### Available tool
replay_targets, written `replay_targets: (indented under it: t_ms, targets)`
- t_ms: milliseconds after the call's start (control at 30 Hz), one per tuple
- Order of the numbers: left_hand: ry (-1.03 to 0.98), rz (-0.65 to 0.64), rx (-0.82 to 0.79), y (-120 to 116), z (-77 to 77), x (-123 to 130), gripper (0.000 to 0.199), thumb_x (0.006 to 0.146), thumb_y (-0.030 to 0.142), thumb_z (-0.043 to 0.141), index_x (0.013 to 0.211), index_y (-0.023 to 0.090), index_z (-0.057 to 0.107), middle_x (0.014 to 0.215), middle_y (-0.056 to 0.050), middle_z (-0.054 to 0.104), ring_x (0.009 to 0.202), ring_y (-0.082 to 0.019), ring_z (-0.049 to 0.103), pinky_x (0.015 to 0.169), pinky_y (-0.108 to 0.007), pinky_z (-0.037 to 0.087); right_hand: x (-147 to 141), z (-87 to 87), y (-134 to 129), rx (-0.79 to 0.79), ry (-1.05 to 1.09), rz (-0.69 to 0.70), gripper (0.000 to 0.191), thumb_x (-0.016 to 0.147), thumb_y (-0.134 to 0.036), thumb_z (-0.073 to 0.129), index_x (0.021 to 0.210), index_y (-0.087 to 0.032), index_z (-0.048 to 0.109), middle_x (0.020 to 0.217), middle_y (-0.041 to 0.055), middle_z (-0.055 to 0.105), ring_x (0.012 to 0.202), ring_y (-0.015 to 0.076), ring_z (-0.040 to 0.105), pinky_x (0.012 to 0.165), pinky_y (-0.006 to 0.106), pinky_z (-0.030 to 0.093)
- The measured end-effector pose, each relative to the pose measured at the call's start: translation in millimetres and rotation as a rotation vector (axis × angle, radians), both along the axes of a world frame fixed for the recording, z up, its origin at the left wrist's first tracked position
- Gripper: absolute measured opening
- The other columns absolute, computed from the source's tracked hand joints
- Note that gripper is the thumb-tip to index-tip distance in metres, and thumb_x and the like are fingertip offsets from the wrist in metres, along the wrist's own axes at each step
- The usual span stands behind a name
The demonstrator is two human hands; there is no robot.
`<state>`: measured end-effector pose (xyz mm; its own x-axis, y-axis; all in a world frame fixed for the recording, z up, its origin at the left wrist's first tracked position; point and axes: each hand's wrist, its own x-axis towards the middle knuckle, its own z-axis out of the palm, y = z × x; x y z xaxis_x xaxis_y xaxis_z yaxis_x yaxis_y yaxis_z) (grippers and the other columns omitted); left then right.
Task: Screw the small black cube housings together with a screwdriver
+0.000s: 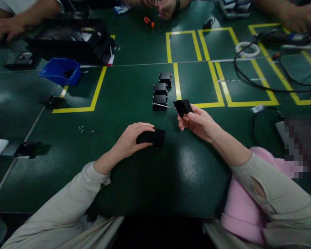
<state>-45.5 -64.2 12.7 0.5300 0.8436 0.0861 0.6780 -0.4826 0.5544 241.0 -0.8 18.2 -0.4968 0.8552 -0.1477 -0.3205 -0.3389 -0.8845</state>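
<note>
My left hand rests low on the green table, thumb and fingers closed around a dark black block that lies on the surface. To the right and a little farther off, my right hand grips a small black box-shaped part between thumb and fingers, raised above the table. A thin metal rod sticks out leftward from beside that part; its other end is hidden. Beyond my hands, several black box-shaped pieces with small shiny bits at their sides stand in a short row.
A blue bin and a stack of black trays stand at left. Small screw-like bits lie nearby. Black cable and a white tape ring lie right, a pink cloth near my right arm. Other people's hands are across the table.
</note>
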Motion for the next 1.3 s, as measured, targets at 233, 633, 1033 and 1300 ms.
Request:
replay_targets:
  t_ms: [233, 633, 1033, 1300]
  targets:
    - [0.051, -0.026, -0.033, 3.4, -2.9, -4.7, 0.042, 0.096, 0.039, 0.066, 0.135, 0.025, 0.056, 0.145, -0.008, 0.058, 0.135, -0.025, 0.053, 0.111, -0.044, 0.041, 0.7, 0.2, -0.8, 0.007, -0.017, -0.005, 0.057, 0.064, -0.049, 0.09, 0.101, -0.017, 0.061, 0.082, -0.0006, 0.071, 0.065, 0.0093, 0.068, 0.059, 0.022, 0.057]
    - [0.401, 0.1, 0.289, -24.2, 12.3, 45.9, 0.051, 0.098, 0.054, 0.055, 0.14, 0.025, 0.06, 0.128, -0.015, 0.06, 0.111, -0.033, 0.057, 0.084, -0.046, 0.054, -0.6, 1.3, -1.9, 0.011, -0.03, -0.005, 0.058, 0.063, -0.049, 0.09, 0.101, -0.017, 0.061, 0.083, -0.0004, 0.07, 0.066, 0.0094, 0.068, 0.06, 0.021, 0.056]
    - [0.391, 0.39, 0.111, -106.5, 5.6, -42.2, 0.042, 0.104, 0.034, 0.048, 0.145, 0.031, 0.053, 0.151, -0.011, 0.044, 0.133, -0.032, 0.05, 0.105, -0.053, 0.052, -0.9, -0.4, -3.0, 0.023, -0.053, 0.036, 0.052, 0.067, -0.046, 0.089, 0.103, -0.018, 0.063, 0.083, -0.0003, 0.07, 0.068, 0.0099, 0.068, 0.061, 0.021, 0.058]
    - [0.446, 0.921, 0.242, -196.5, -4.2, -158.2, 0.052, 0.095, 0.049, 0.054, 0.134, 0.014, 0.057, 0.135, -0.02, 0.058, 0.127, -0.044, 0.054, 0.104, -0.063, 0.048, -0.4, -4.6, -3.9, 0.031, -0.057, 0.056, 0.046, 0.072, -0.044, 0.086, 0.104, -0.018, 0.064, 0.086, 0.0001, 0.07, 0.07, 0.0099, 0.069, 0.063, 0.021, 0.058]
